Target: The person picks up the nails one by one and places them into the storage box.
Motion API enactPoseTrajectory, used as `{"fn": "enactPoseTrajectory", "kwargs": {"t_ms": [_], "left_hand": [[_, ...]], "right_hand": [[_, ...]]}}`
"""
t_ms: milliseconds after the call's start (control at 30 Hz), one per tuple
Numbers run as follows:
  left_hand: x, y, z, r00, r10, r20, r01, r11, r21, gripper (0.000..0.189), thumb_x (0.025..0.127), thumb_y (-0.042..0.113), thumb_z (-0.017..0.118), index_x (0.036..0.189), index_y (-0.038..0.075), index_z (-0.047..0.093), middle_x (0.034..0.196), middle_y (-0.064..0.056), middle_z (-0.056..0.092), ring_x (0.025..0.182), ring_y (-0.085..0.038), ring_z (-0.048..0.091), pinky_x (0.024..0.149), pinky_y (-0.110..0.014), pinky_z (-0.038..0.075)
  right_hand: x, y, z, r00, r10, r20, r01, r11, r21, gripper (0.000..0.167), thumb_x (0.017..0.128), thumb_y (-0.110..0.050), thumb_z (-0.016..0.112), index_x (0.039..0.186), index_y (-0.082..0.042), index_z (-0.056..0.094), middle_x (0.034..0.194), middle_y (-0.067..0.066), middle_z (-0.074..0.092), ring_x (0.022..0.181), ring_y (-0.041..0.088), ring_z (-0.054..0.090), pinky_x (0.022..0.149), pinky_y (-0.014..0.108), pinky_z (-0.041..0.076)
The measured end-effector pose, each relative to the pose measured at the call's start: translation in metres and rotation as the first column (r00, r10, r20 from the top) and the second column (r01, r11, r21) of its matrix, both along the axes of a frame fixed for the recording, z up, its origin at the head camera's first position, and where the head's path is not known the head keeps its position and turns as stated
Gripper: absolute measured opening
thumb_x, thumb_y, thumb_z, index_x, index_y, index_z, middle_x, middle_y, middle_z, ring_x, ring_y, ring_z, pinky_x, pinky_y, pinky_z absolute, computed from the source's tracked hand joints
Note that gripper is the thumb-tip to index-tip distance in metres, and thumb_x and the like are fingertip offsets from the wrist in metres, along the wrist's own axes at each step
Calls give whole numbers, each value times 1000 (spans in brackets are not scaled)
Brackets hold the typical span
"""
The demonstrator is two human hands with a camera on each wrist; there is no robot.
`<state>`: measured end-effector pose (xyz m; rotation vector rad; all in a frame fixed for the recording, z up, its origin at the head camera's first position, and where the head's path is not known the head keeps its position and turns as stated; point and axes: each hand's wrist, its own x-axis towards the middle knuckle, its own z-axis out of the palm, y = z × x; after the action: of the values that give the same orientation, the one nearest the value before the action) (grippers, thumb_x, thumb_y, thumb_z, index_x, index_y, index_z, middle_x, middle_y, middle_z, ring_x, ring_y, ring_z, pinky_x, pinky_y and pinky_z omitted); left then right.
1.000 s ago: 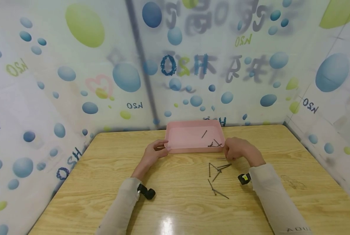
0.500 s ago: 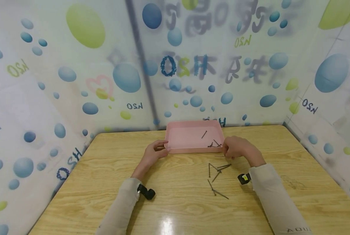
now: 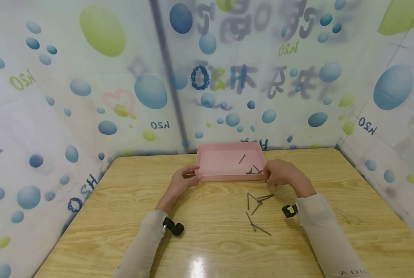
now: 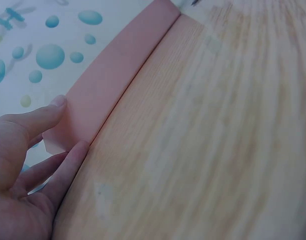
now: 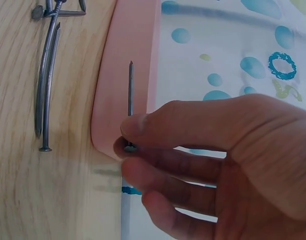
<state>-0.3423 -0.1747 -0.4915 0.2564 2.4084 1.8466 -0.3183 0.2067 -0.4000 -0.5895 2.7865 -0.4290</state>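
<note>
A pink tray (image 3: pixel 231 177) stands at the table's far side with several dark nails (image 3: pixel 253 170) lying in it. My left hand (image 3: pixel 182 181) holds its near left corner; in the left wrist view the thumb touches the tray's wall (image 4: pixel 105 75) and other fingers lie by the corner. Beside the near right corner, my right hand (image 3: pixel 281 172) pinches a nail (image 5: pixel 131 90) between thumb and forefinger, close to its head. The point sticks out past the thumb, in front of the tray wall (image 5: pixel 125 45). In the head view the hand hides this nail.
Several loose nails (image 3: pixel 259 201) lie on the wooden table (image 3: pixel 207 224) in front of the tray, some crossing each other. A patterned curtain (image 3: pixel 207 112) hangs right behind the table's far edge, and another side of it stands at the right.
My right hand has risen slightly towards the tray's right corner. The nail it pinches, visible earlier below the tray, has moved up with it and out of the head view. The left hand stays put.
</note>
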Motion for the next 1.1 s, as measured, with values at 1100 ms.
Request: {"fn": "enactPoseTrajectory", "kwargs": {"t_ms": [1100], "left_hand": [[2, 0, 1, 1000, -5, -6, 5, 1000, -16, 50, 99, 18, 72, 146, 10, 58, 147, -21, 57, 127, -35, 63, 97, -38, 61]], "right_hand": [[-5, 1, 0, 978, -11, -208, 8, 1000, -17, 6, 93, -13, 71, 88, -14, 75, 87, 1, 71, 74, 16, 59, 66, 35, 54]]}}
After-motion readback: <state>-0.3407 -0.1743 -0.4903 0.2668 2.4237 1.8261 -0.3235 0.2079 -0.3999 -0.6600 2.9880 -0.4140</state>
